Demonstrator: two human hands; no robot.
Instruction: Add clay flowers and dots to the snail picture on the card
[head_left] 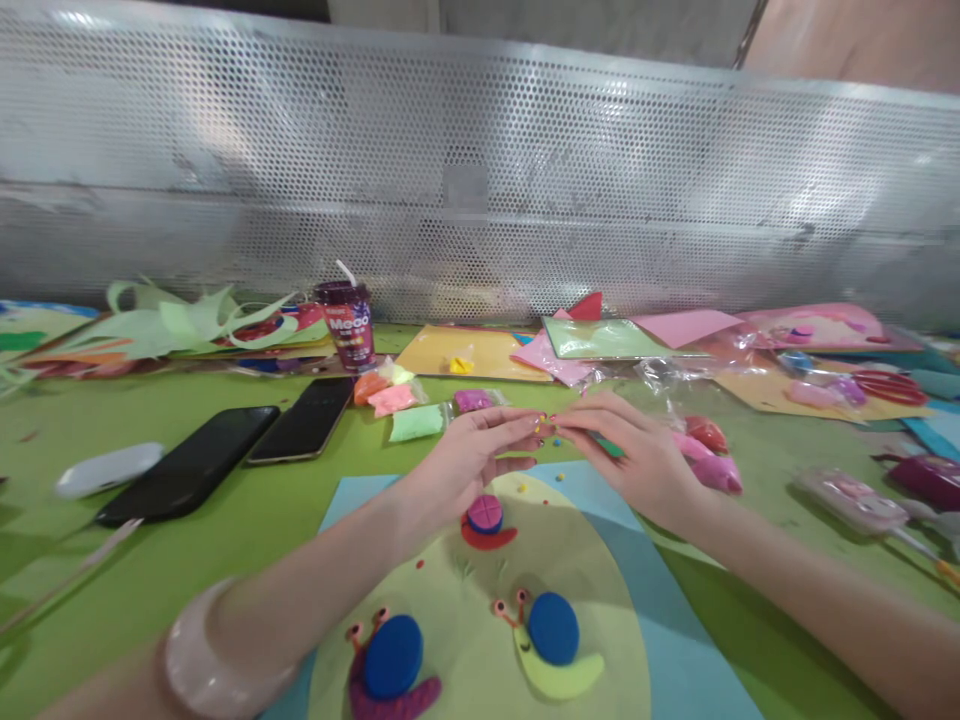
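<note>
My left hand (480,450) and my right hand (637,450) meet fingertip to fingertip above the top edge of the picture. Both are closed in a pinch around a tiny yellowish bit (547,426) that looks like clay; the fingers partly hide it. Below them lies a blue sheet (675,620) with a pale yellow-green round (472,610) on it. The round bears a red clay snail (489,536) with a pink-topped shell, a purple snail (394,660) and a yellow-green snail (555,640), both with blue shells. Tiny clay dots (523,488) lie near the top edge.
Small bags of coloured clay (418,423) lie beyond my left hand, with a purple drink cup (349,325) behind. Two black phones (191,465) and a white case (110,470) are at left. Coloured papers (622,337) line the back, before a perforated metal panel (525,180).
</note>
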